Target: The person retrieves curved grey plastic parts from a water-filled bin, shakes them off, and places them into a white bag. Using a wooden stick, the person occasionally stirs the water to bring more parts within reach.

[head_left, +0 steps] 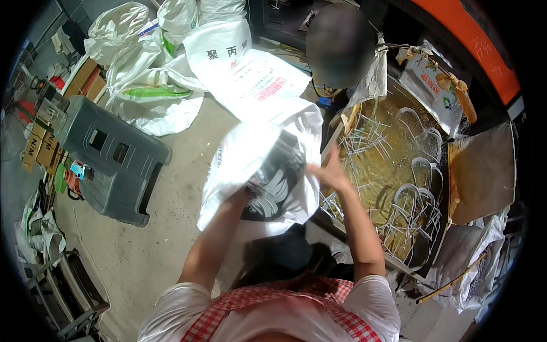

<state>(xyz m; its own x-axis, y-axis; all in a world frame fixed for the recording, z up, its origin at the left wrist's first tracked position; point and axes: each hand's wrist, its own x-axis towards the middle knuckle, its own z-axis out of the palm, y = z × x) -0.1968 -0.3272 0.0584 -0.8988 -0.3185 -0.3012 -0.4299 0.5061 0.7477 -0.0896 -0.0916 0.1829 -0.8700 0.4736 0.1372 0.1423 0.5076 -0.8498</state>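
An upright white woven sack (pixel 231 171) stands in front of me with its mouth open. Inside it lie several dark grey curved pieces (pixel 273 191) with pale curved edges. My left hand (pixel 246 196) reaches into the sack among these pieces; its fingers are hidden by the sack and the shadow. At the sack's right rim is my right hand (pixel 330 172), slightly blurred. Its fingers point up and away from the thumb, which is at the rim, and I see nothing held in it.
To the right, a tray of yellowish water (pixel 393 165) holds pale U-shaped parts (pixel 420 171) and thin white sticks. A grey plastic step stool (pixel 117 157) stands on the left. More white sacks (pixel 154 68) sit behind. An orange machine panel (pixel 467 40) overhangs the far right.
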